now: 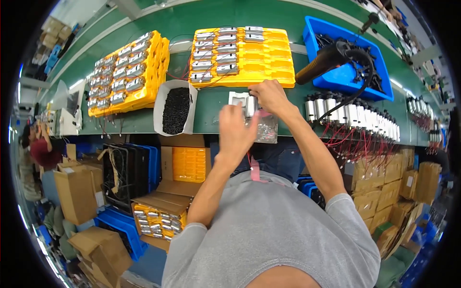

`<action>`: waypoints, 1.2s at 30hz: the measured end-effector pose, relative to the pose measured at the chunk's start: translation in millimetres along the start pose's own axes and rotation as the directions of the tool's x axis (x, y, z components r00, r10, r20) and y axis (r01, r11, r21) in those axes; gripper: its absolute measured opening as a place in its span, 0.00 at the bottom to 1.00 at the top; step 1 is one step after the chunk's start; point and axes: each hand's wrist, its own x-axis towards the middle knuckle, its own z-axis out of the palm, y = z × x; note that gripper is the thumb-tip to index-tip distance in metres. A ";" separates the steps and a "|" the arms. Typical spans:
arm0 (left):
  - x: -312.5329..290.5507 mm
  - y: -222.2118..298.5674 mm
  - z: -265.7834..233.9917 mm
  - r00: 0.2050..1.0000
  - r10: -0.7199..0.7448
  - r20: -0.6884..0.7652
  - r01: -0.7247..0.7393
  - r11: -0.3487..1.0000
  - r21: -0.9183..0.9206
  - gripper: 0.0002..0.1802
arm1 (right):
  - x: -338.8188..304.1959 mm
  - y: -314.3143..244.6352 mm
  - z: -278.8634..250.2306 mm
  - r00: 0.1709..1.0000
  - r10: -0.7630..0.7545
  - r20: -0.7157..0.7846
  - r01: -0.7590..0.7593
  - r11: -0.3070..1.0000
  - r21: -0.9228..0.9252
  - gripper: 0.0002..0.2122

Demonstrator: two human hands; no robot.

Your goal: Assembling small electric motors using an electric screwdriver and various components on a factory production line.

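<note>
Gleaming near the front edge of a smooth green bench (211,102), a silver, round-sided metallic cylinder (251,106) shows between two bare hands, beside a white block (237,97) with a cut-out shape. A crinkly clear bag (267,131) lies nearer the body. The right hand (271,97) bends its fingers at the cylinder's far end; the left hand (235,132), blurred, is just left, thumb apart. Whether either grips anything, I cannot tell

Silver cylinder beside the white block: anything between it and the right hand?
Nothing visible: the right hand has its fingertips at the silver cylinder's far end. The white block sits left of the cylinder, not between them.
</note>
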 end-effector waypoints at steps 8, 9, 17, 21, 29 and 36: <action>32.1 -134.2 -103.2 0.983 -0.173 0.061 0.133 0.901 0.412 0.16 | -17.4 4.4 8.4 0.953 -0.238 -0.186 0.197 0.957 -0.212 0.21; 33.9 -142.9 -101.4 0.921 -0.276 0.277 0.136 0.890 0.435 0.14 | -24.8 5.6 5.1 0.956 -0.221 -0.193 0.178 0.960 -0.218 0.21; 43.2 -145.1 -114.6 0.798 -0.394 0.455 0.293 0.915 0.278 0.10 | -157.2 -43.8 -132.9 0.793 -0.247 -0.557 0.456 0.847 0.274 0.14; 42.6 -140.5 -116.6 0.874 -0.372 0.311 0.303 0.920 0.250 0.08 | -153.7 -6.9 -156.2 0.406 0.164 -0.899 0.454 0.817 0.355 0.14; 43.3 -86.2 -86.7 0.980 -0.197 0.004 0.194 0.962 -0.194 0.07 | -33.2 30.8 -97.3 0.785 0.076 -0.615 0.473 0.567 0.674 0.31; 46.0 -43.7 4.4 0.981 0.154 0.122 -0.118 0.959 -0.258 0.05 | -8.5 -4.9 -73.7 0.777 0.109 -0.621 0.429 0.629 0.648 0.19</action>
